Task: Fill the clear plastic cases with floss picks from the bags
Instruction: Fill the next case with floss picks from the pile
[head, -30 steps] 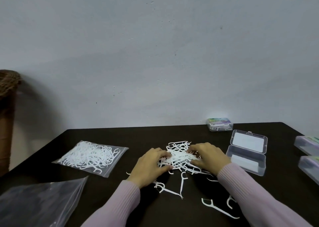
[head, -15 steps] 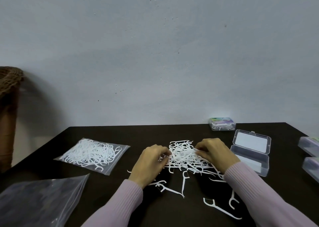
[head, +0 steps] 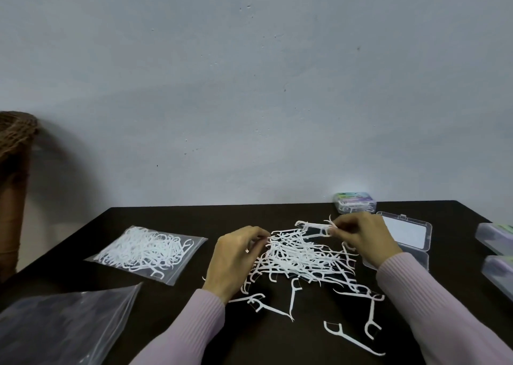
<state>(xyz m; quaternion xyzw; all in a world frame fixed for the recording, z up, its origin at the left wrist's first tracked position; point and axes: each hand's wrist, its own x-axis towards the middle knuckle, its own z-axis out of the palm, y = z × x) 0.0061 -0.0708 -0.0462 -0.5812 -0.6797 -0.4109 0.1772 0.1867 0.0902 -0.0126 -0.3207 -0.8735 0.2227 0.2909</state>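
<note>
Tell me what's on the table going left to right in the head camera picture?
Empty plastic bag → sealed bag of floss picks → left hand → loose pile of floss picks → right hand → open clear case → closed cases at the right edge.

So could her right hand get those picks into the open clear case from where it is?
Probably yes. The right hand holds a small bunch of picks right beside the open case, with nothing between them.

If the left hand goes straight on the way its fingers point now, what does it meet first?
Probably the loose pile of floss picks: the left hand points right into its edge, seemingly touching already.
</note>
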